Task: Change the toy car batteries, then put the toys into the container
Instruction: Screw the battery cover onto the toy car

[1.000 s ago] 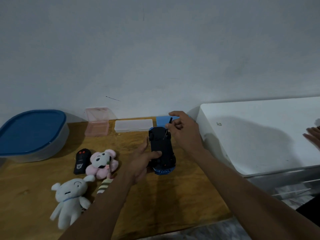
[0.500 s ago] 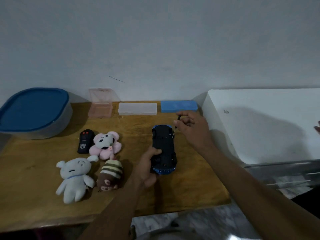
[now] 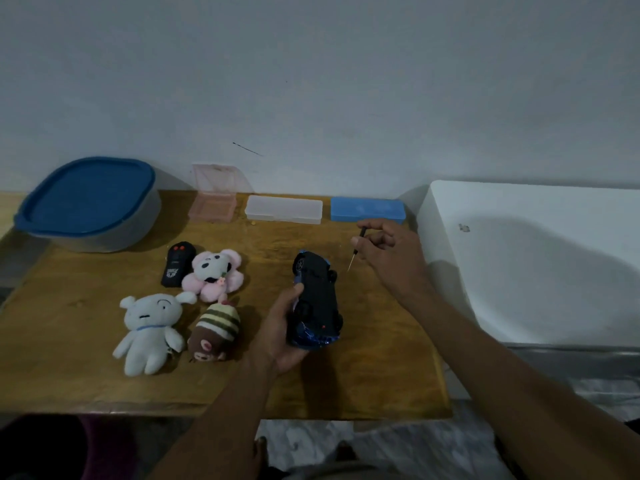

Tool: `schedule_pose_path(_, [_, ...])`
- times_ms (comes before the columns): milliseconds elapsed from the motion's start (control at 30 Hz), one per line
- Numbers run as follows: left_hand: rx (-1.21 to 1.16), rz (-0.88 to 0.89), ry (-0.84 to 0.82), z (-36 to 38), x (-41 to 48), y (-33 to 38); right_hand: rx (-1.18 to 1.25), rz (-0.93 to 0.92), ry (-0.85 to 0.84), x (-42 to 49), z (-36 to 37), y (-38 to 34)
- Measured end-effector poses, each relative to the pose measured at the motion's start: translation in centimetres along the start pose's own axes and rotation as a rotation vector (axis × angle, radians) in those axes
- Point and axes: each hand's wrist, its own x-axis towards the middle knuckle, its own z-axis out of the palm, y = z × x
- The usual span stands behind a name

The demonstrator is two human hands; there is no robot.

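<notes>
Toy car point(image 3: 317, 301) is flipped belly-up: black chassis facing the camera, blue body showing only at the edges, wheels visible at the corners. Left hand point(image 3: 277, 332) grips it from its left side, thumb over the underside, holding it tilted above the wooden table point(image 3: 62, 327). Right hand point(image 3: 388, 252), just right of the car's far end, pinches a small screwdriver point(image 3: 356, 249) (black handle, thin shaft pointing down, tip clear of the car). Left of the car: remote point(image 3: 176, 263) and three plush toys point(image 3: 211, 275). Far left of the car, blue-lidded container point(image 3: 88, 202), lid on.
</notes>
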Motion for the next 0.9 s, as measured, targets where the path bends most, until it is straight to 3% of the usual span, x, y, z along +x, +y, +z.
schedule_pose_path(100, [0.074,0.014,0.116,0.3,0.2,0.0,-0.004,-0.016,-0.034,0.2,-0.4,0.1])
schedule_pose_path(200, [0.272,0.088,0.376,1.3,0.4,0.0,-0.017,-0.031,-0.061,0.3,-0.7,0.5])
schedule_pose_path(333, [0.846,0.256,0.771,3.0,1.1,-0.6,-0.077,-0.044,-0.065,0.3,-0.9,1.5])
schedule_pose_path(433, [1.184,0.276,0.926,3.3,1.9,-1.5,-0.122,-0.046,-0.102,0.0,-1.2,2.5])
schedule_pose_path(633, [1.777,0.086,1.061,2.8,2.9,-4.1,-0.112,0.003,-0.161,-1.1,-2.5,3.5])
schedule_pose_path(900, [1.799,0.022,1.070,2.2,4.1,-4.5,-0.174,0.006,-0.174,-1.7,-3.7,4.4])
